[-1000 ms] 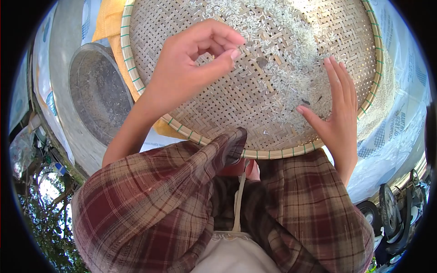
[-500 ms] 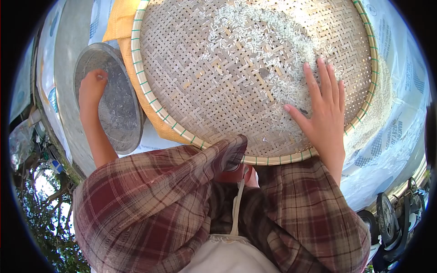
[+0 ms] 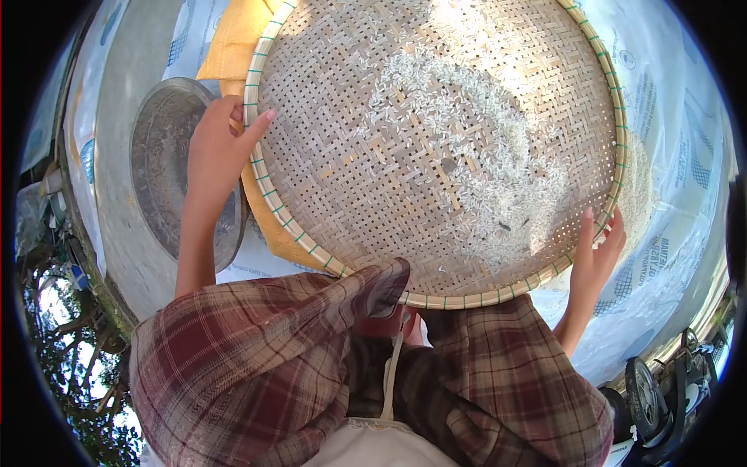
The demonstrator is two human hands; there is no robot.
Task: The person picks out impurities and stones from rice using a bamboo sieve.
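A round woven bamboo winnowing tray point(image 3: 334, 194) lies in front of me, its rim bound with green stitches. White rice grains point(image 3: 498, 148) are spread in a curved band over its middle and right part, with a few dark bits among them. My left hand point(image 3: 224, 140) is closed on the tray's left rim, thumb on top and fingers outside. Lower on the right, my right hand point(image 3: 601, 241) grips the rim with the thumb inside; part of its fingers is hidden beneath the edge.
A grey metal basin point(image 3: 175, 167) with bits in it stands left of the tray. Orange cloth or sacking point(image 3: 272, 233) shows under the tray's left side. White printed sacks point(image 3: 661, 187) cover the ground at right, with more grain on them. Motorbikes point(image 3: 654, 397) stand at lower right.
My left hand has moved from over the basin to the tray's left rim. My right hand has left the rice and taken the right rim. The tray has shifted slightly, and the grains with it.
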